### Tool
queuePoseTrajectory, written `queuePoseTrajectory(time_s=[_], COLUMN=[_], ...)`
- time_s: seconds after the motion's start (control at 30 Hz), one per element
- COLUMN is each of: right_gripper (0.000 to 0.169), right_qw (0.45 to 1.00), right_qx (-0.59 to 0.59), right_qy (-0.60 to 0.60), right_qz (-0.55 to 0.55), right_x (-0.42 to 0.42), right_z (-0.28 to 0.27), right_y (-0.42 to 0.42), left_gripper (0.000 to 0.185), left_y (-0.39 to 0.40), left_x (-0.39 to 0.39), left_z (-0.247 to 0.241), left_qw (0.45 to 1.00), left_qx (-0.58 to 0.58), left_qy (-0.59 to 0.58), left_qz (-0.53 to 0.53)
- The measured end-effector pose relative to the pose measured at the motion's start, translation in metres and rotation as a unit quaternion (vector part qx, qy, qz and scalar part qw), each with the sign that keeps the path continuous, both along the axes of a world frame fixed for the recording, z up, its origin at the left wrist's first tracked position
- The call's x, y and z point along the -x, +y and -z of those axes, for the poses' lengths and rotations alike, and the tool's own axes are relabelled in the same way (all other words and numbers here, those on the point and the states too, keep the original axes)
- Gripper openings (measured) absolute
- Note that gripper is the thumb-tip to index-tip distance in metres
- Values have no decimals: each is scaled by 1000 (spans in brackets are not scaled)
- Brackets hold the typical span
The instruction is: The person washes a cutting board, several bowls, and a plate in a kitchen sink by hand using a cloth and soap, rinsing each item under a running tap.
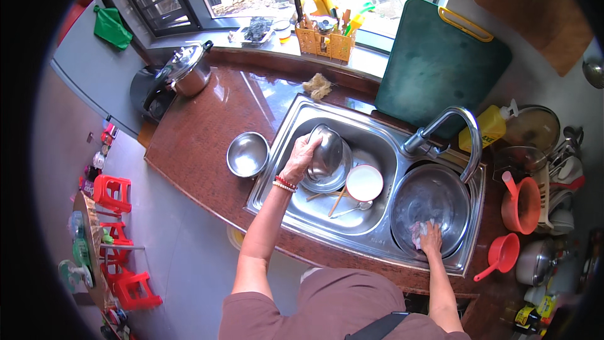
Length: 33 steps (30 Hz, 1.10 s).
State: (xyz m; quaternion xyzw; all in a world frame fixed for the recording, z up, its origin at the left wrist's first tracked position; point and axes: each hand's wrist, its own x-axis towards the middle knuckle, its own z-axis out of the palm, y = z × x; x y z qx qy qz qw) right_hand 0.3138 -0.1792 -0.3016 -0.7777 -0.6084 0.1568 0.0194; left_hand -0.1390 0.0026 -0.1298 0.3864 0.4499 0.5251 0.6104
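My left hand (pixel 300 158) grips a stainless steel bowl (pixel 326 148), tilted on its side over the left sink basin (pixel 302 198). Under it in that basin lies another metal bowl (pixel 346 170), beside a white bowl with a red rim (pixel 364 183), chopsticks (pixel 337 202) and a spoon (pixel 365 205). In the right basin sits a large round metal basin (pixel 424 198). Inside it my right hand (pixel 430 237) holds a pale, wet cloth (pixel 416 233) against the lower part. One more steel bowl (pixel 248 154) rests on the counter left of the sink.
A curved faucet (pixel 465 118) rises behind the right basin. Behind it are a yellow soap bottle (pixel 482 127) and a green cutting board (pixel 443 66). Red plastic dippers (pixel 503 253) lie at right. A pressure cooker (pixel 188 71) stands at the counter's back left, a scrubber (pixel 318 86) behind the sink.
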Motion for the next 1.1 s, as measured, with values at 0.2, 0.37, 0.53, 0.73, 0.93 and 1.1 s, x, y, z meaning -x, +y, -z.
queuePoseTrajectory(time_s=[0.2,0.37,0.53,0.73,0.93,1.1], right_gripper=[54,54,53,43,32,17], right_qw=[1000,1000,998,971,930,940], right_qx=[-19,-3,8,-226,-212,-17], right_qy=[-20,-8,2,73,100,-71], right_qz=[-2,3,65,-12,-284,-333], right_x=[-3,8,14,100,198,216], right_z=[10,-2,-11,-96,-76,13], right_y=[-7,-3,1,57,107,130], left_gripper=[23,24,15,13,28,58], left_y=[55,95,129,129,126,88], left_x=[23,53,81,107,105,28], left_z=[18,31,69,88,92,45], left_qw=[944,761,633,540,538,625], left_qx=[-8,-101,-103,-108,-47,-194], left_qy=[323,628,757,829,832,732], left_qz=[-59,-125,-125,-99,-126,-189])
